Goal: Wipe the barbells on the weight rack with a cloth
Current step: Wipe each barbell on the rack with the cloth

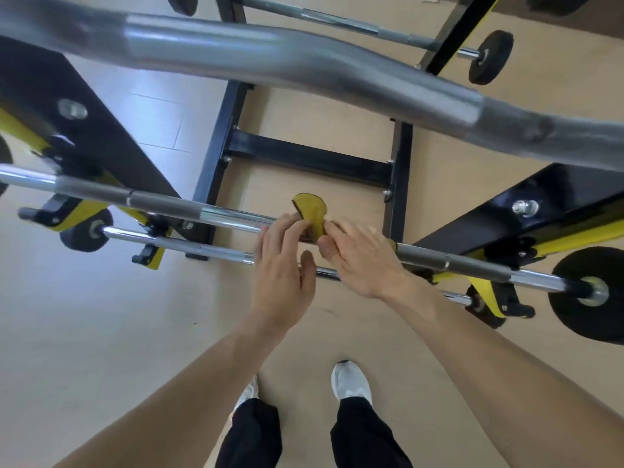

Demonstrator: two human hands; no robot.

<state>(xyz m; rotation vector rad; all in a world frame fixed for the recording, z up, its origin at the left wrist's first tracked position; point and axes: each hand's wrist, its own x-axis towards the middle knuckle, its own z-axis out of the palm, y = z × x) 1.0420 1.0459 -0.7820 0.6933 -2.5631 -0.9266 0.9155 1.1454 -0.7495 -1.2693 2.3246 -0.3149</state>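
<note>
Both hands meet at the middle of a straight barbell (162,201) resting across the black-and-yellow rack (526,214). The left hand (283,265) and right hand (358,258) pinch a yellow cloth (312,212) folded over the bar. A thick curved bar (304,69) crosses above, close to the camera. Another barbell (175,243) lies just below the hands.

Yellow cloth (312,214); black-and-yellow rack (557,211); white shoes (351,383).
</note>
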